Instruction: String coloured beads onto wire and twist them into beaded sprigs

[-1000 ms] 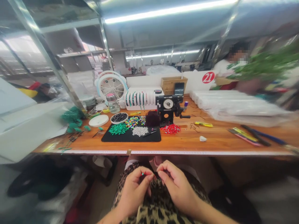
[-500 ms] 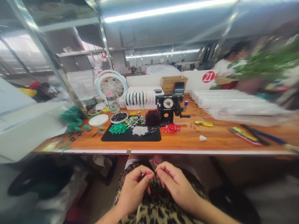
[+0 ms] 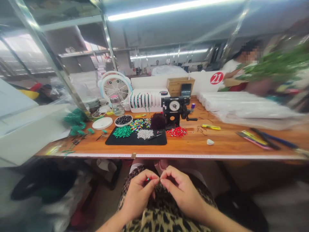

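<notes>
From the seat, with twelve straight ahead, the wooden bench (image 3: pixel 231 146) spreads wide. The black cranked machine (image 3: pixel 174 111) stands between twelve and one, nobody touching its handle. Toward eleven lies the black mat (image 3: pixel 135 140). Both hands meet over the lap, nearer than the bench's edge: the left hand (image 3: pixel 138 191) pinches between thumb and finger; the right hand (image 3: pixel 182 188) has its fingertips drawn together opposite, whether on anything I can't tell. Plenty sits unused: green pieces (image 3: pixel 122 131) at eleven, white beads (image 3: pixel 145 134) nearer twelve, a red heap (image 3: pixel 177 131) toward one. Smallest is the red-and-green piece (image 3: pixel 148 179) in the left's pinch, apparently midway through; how much of it is done stays hidden by the fingers.
</notes>
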The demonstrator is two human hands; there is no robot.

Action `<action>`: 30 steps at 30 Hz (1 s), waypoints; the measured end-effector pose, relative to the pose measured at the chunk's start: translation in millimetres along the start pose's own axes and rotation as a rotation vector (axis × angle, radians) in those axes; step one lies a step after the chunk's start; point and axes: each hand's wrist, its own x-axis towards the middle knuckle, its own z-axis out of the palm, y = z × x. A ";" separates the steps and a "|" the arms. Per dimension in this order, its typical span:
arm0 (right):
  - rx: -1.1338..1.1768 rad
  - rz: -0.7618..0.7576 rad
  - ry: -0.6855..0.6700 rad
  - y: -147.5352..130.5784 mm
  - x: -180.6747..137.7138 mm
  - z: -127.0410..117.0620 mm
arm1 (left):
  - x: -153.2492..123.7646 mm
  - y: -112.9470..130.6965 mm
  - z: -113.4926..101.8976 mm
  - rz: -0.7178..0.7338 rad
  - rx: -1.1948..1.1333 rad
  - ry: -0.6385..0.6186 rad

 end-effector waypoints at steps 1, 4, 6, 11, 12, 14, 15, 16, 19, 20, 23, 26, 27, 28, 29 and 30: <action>-0.011 -0.002 0.002 -0.3 -0.3 0.1 | 0.0 0.0 0.2 -0.002 -0.005 0.000; -0.032 -0.010 0.014 0.7 -0.6 0.6 | 0.2 0.5 0.9 -0.007 -0.027 -0.001; -0.033 -0.008 0.031 2.1 -0.3 0.9 | 0.2 0.7 1.0 -0.009 -0.039 -0.001; -0.048 -0.025 0.030 5.8 0.4 1.6 | 0.4 -0.9 0.5 -0.006 -0.041 -0.005; -0.057 -0.035 0.028 6.7 0.3 1.7 | 0.6 -1.3 0.4 -0.006 -0.040 -0.005; -0.076 -0.057 0.029 8.3 -0.3 2.1 | 0.9 -1.8 0.5 -0.009 -0.037 -0.001; -0.084 -0.067 0.031 8.9 -0.8 2.3 | 1.1 -2.0 0.6 -0.012 -0.036 0.001; -0.091 -0.076 0.032 9.5 -1.1 2.4 | 1.2 -2.2 0.8 -0.014 -0.034 0.002; -0.104 -0.105 0.028 10.5 -1.5 2.4 | 1.8 -3.6 1.1 -0.010 -0.027 -0.013; -0.107 -0.113 0.026 10.7 -1.3 2.3 | 2.0 -4.4 1.1 -0.008 -0.027 -0.020; -0.111 -0.126 0.033 11.6 -0.8 2.4 | 2.4 -6.9 0.8 0.003 -0.042 -0.040; -0.095 -0.116 0.042 11.9 -1.2 3.1 | 1.9 -7.4 0.8 0.024 -0.071 -0.055; -0.083 -0.105 0.040 11.7 -1.5 3.4 | 1.7 -7.0 0.9 0.031 -0.079 -0.058; -0.073 -0.094 0.037 11.3 -1.8 3.5 | 1.4 -6.3 1.0 0.037 -0.084 -0.060; -0.064 -0.082 0.036 10.7 -2.1 3.5 | 1.3 -5.5 1.1 0.038 -0.084 -0.059; -0.058 -0.073 0.035 10.0 -2.4 3.5 | 1.2 -4.7 1.2 0.036 -0.081 -0.057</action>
